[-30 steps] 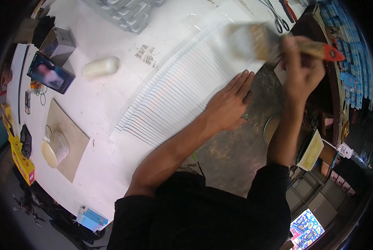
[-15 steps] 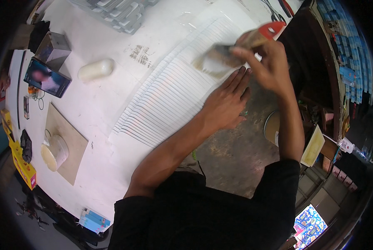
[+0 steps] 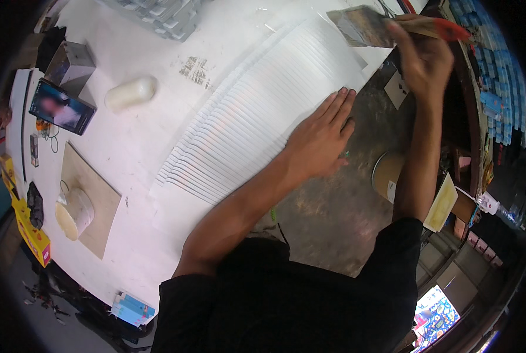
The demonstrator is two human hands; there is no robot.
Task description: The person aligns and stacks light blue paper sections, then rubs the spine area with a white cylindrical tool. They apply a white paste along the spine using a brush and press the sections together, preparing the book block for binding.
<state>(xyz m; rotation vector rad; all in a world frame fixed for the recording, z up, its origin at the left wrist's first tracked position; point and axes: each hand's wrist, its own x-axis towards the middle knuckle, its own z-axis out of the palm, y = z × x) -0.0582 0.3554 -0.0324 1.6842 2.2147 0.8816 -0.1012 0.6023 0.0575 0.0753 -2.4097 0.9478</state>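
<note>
At the counter's point(image 3: 154, 132) right edge, right hand point(image 3: 429, 63), fingers clamped on paintbrush point(image 3: 363, 27), swings outward, baring fanned sheets point(image 3: 263, 100); left hand point(image 3: 319, 138) steadies them, fingers outstretched.

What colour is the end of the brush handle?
The handle end is red, slightly blurred; it shows in the head view, the only one.

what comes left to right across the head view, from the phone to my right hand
Smartphone, white cylinder, fanned white sheets, left hand, wide brush head, right hand.
</note>
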